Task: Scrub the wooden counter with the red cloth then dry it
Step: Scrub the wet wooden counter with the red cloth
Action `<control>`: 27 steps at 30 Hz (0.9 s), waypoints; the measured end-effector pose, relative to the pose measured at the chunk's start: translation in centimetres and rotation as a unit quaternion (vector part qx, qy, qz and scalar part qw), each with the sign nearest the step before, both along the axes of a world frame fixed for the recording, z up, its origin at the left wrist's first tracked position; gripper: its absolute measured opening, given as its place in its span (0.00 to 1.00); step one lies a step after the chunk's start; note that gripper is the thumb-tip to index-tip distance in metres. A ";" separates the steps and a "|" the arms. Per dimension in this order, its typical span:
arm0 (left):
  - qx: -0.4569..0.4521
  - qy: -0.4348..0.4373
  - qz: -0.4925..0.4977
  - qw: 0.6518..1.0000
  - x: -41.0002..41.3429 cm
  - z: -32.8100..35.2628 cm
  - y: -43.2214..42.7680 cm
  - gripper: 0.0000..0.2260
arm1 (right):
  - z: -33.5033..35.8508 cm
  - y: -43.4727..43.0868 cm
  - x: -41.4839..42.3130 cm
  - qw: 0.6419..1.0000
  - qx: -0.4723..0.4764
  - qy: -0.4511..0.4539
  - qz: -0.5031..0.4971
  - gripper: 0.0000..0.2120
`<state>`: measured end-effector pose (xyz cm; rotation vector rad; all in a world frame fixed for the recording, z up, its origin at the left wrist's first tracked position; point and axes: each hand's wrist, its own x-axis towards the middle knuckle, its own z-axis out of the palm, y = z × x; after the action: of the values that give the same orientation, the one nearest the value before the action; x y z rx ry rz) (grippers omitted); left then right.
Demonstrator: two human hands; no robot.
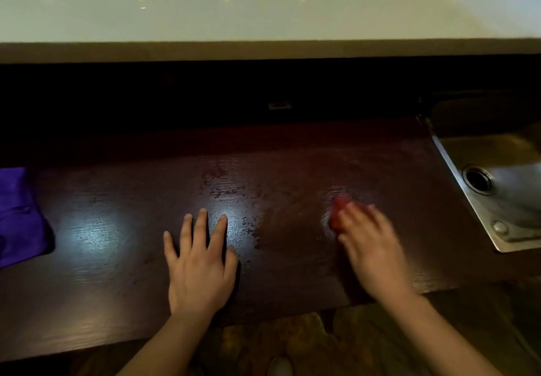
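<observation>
The dark wooden counter (pixel 117 258) runs across the view, its middle patchy with wet marks and droplets. My right hand (pixel 370 247) presses down on the red cloth (pixel 339 210) at the counter's right part; only the cloth's far edge shows past my fingers, and the hand is motion-blurred. My left hand (pixel 200 261) lies flat on the wood near the centre, fingers spread, holding nothing.
A purple cloth (pixel 17 217) lies on the counter at the far left edge. A steel sink (pixel 497 217) with a round drain is set in at the right. A raised pale ledge (pixel 263 50) runs behind the counter above a dark recess.
</observation>
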<state>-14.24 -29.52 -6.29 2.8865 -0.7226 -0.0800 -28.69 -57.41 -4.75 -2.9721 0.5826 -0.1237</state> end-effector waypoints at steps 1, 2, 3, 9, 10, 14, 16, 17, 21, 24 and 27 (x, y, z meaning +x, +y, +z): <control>0.001 0.001 0.001 1.000 -0.1 0.1 -0.1 0.26 | 0.1 -2.1 0.9 0.998 -0.002 0.002 -0.066 0.19; 0.002 0.002 0.001 1.000 -0.1 0.2 -0.1 0.26 | 0.3 -3.8 2.3 0.993 0.000 0.003 -0.121 0.20; 0.002 0.002 0.001 1.000 -0.1 0.3 -0.1 0.26 | 0.3 -5.1 3.9 0.987 0.001 0.003 -0.158 0.21; 0.012 0.000 0.001 1.000 -0.1 0.3 -0.2 0.26 | 0.9 -3.2 14.4 0.996 0.014 -0.007 -0.089 0.21; 0.010 -0.002 0.001 1.000 -0.1 0.3 -0.1 0.26 | 1.3 -1.3 15.5 0.999 0.021 -0.009 -0.040 0.21; -0.013 -0.018 -0.002 1.000 -0.1 0.4 0.0 0.26 | 1.3 6.6 12.6 0.977 0.018 -0.020 0.212 0.17; -0.012 -0.012 -0.002 1.000 0.0 0.6 0.0 0.26 | 1.0 7.3 8.5 0.968 0.050 -0.002 0.245 0.18; -0.011 -0.009 -0.002 1.000 0.0 0.6 -0.1 0.26 | 0.8 6.3 6.8 0.969 0.045 0.005 0.243 0.18; 0.002 0.004 -0.003 1.000 0.0 0.9 -0.2 0.27 | 0.9 -1.6 7.5 0.998 0.019 -0.033 0.053 0.16; 0.026 0.013 -0.008 1.000 0.0 1.0 -0.3 0.27 | 1.5 -3.3 14.0 0.993 0.053 -0.028 -0.099 0.18; 0.030 0.018 -0.005 0.999 0.0 1.3 -0.4 0.27 | 1.7 -0.1 20.3 0.998 0.046 -0.029 -0.022 0.18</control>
<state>-14.28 -29.94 -4.95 2.9306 -0.7412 -0.1577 -8.42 -57.53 -3.09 -2.8582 0.6302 -0.1821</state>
